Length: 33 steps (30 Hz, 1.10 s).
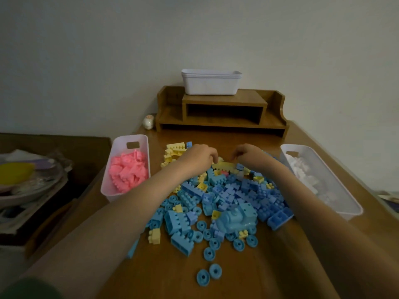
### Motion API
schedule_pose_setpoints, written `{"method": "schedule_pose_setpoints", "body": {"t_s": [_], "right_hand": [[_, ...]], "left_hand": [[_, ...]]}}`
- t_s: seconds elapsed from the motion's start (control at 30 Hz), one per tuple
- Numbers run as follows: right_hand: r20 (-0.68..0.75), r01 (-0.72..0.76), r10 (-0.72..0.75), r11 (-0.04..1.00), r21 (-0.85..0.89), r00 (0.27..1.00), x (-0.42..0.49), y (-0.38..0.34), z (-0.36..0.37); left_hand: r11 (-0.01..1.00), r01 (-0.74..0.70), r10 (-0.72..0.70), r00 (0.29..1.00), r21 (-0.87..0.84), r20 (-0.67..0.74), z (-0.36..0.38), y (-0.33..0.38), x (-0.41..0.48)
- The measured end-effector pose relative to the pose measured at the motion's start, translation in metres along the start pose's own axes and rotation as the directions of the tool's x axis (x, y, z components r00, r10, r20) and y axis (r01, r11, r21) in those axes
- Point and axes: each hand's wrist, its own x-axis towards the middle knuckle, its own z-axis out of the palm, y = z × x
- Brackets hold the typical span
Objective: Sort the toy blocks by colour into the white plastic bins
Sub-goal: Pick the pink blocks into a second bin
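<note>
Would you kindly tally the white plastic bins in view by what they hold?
White plastic bin holding pink toy blocks: 1
White plastic bin holding white toy blocks: 1
Stack of nested white plastic bins on the wooden shelf: 1, nested number unclear
Total: 3, counting the stack as one

We seem to be in a home, at a desk set against a plain pale wall (108, 50). Our left hand (200, 155) and right hand (248, 154) reach over a wooden tabletop (172, 277) strewn with pastel toy blocks (226, 195), a child's plaything. Beyond the hands stands a small wooden desk shelf (222, 111), and left of it a little egg-shaped ornament (149, 122). Well to the left of the left hand, a low dark cabinet (64, 143) carries household clutter: stacked dishes (32, 184), crumpled plastic and papers.
</note>
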Motion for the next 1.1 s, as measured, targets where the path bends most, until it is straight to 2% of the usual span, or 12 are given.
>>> {"method": "schedule_pose_setpoints", "body": {"t_s": [0.1, 0.17, 0.27, 0.4, 0.47, 0.53, 0.67, 0.8, 0.93, 1.1], "right_hand": [[0.147, 0.015, 0.017, 0.978, -0.21, 0.989, -0.005, 0.003, 0.0], [0.203, 0.029, 0.032, 0.955, -0.294, 0.979, -0.009, 0.006, 0.002], [0.191, 0.064, -0.002, 0.946, -0.318, 0.982, -0.016, 0.008, 0.001], [0.17, 0.045, 0.01, 0.948, -0.316, 0.985, -0.02, 0.012, -0.002], [0.152, 0.011, 0.035, 0.957, -0.289, 0.988, -0.02, 0.014, -0.002], [0.136, -0.004, 0.044, 0.96, -0.28, 0.99, -0.018, 0.015, -0.001], [0.125, -0.027, 0.059, 0.97, -0.242, 0.99, -0.015, 0.012, 0.002], [0.076, 0.044, -0.031, 0.984, -0.173, 0.997, -0.012, 0.007, 0.003], [0.048, 0.099, -0.093, 0.984, -0.147, 0.994, -0.013, 0.001, 0.002], [-0.076, 0.116, -0.116, 0.993, -0.007, 0.99, -0.014, -0.016, 0.0]], "left_hand": [[0.993, -0.095, 0.095, 0.996, 0.076, 0.004, 0.006, 0.011, -0.007], [0.984, -0.11, 0.105, 0.994, 0.141, 0.042, 0.013, 0.016, -0.007], [0.972, -0.05, 0.031, 0.996, 0.232, 0.084, 0.021, 0.014, -0.002], [0.941, 0.073, -0.077, 0.997, 0.329, -0.001, 0.018, 0.006, 0.004], [0.955, 0.098, -0.086, 0.995, 0.279, -0.055, 0.017, 0.006, 0.005], [0.979, 0.064, -0.053, 0.997, 0.193, -0.061, 0.017, 0.011, 0.005], [0.985, -0.01, 0.0, 0.998, 0.171, 0.058, 0.02, 0.025, 0.009], [0.984, 0.074, -0.093, 0.989, 0.16, 0.114, 0.027, 0.027, 0.021], [0.985, 0.174, -0.175, 0.962, 0.021, 0.208, 0.022, 0.027, 0.025], [0.968, 0.2, -0.189, 0.978, -0.149, 0.084, -0.001, 0.028, 0.01]]}}
